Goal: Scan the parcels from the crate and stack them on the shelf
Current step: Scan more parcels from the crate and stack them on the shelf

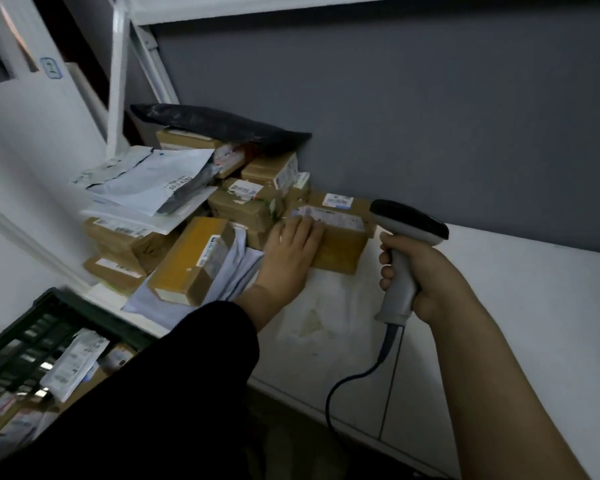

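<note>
A brown cardboard parcel (340, 237) with a white label lies on the white shelf (520, 289), at the right end of a pile of parcels. My left hand (291, 251) rests flat on its left end, fingers straight over the label. My right hand (426, 275) grips the handle of a grey and black barcode scanner (404, 244), held upright just right of that parcel, its head pointing left. The scanner's cable (357, 379) hangs down past the shelf edge. The dark green crate (42, 327) sits at the lower left with several parcels (73, 365) inside.
The pile holds several brown boxes (194, 258), white mailer bags (153, 181) and a black bag (222, 126) on top, against the grey wall (430, 116). A white shelf upright (118, 81) stands behind the pile. The shelf surface right of the scanner is bare white.
</note>
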